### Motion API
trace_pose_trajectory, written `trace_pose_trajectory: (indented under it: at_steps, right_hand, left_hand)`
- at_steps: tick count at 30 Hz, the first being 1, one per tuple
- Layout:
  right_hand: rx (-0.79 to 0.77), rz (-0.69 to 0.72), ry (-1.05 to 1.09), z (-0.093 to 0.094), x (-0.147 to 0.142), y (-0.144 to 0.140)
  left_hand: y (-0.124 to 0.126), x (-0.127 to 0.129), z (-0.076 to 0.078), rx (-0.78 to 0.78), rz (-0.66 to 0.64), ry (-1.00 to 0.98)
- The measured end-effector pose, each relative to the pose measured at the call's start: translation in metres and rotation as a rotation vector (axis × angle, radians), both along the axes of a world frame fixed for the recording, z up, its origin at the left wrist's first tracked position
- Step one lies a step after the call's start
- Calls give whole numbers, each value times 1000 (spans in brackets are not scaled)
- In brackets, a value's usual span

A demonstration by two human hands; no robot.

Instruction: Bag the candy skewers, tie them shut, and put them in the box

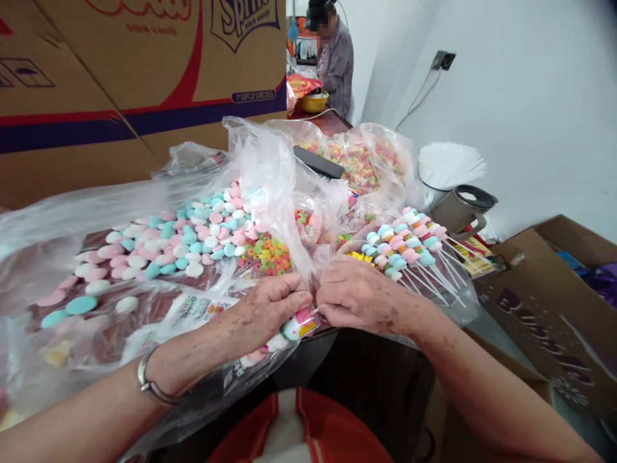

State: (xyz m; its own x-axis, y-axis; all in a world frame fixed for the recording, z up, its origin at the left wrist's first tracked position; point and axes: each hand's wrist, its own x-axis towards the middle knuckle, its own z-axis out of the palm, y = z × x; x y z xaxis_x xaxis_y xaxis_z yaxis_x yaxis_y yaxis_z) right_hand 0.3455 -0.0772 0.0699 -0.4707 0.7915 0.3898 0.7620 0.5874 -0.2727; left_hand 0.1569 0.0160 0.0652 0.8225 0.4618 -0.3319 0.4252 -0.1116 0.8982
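Loose candies (164, 247) lay in the bag left of my hands | finished candy skewers (409, 247) right | cardboard boxes (120, 77) behind.

Cardboard boxes (120, 83), white paper fan (450, 164), person (335, 54) behind.

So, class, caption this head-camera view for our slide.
Left hand and right hand thread pastel candy onto a stick beside finished skewers.

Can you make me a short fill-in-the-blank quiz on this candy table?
1. The left hand and right hand hold a candy skewer between ___ hands.
2. The finished skewers lie to the ___ of the hands.
3. The loose pastel candies lie on clear ___.
4. The left wrist wears a ___.

Missing: both; right; plastic; bracelet
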Motion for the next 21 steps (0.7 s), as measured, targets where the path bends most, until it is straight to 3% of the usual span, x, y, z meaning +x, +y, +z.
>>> trace_pose_trajectory:
  at_steps: [4,7,14,17,21]
  right_hand:
    - [22,-23,-1,-4,-8,0]
    - [32,-41,-16,0,-6,-1]
    - [2,58,-25,4,-2,5]
    - [26,43,-21,3,-2,7]
    - [141,-255,30,5,2,7]
  left_hand:
    - [1,0,5,115,3,57]
    - [9,-2,12,97,0,40]
    - [15,-11,13,-482,-249,87]
    - [8,-10,11,-493,-158,83]
    - [3,-7,12,-435,62,1]
